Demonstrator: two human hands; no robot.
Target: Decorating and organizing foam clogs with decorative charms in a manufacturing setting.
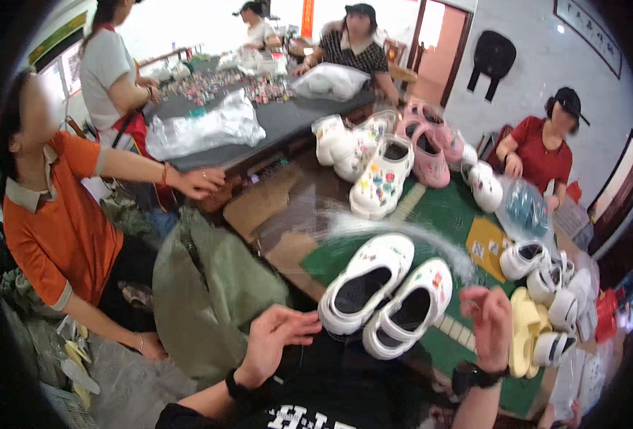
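A pair of white clogs with small coloured charms stands before me, the left clog [368,284] and the right clog [411,307] side by side with heels toward me. My left hand [281,336] is open, its fingers stretched toward the left clog's heel; whether they touch it I cannot tell. My right hand [489,325] is raised to the right of the pair, apart from it. Its fingers are curled and blurred, and what they hold, if anything, does not show. A streak of clear plastic film [431,239] arcs beyond the clogs.
The green-topped table [442,207] carries charm-covered white clogs [382,179], pink clogs [429,154], yellow slippers [524,332] and several white shoes [545,272]. An olive cloth [213,300] hangs at the left. A co-worker in orange [66,214] reaches over it; others surround the tables.
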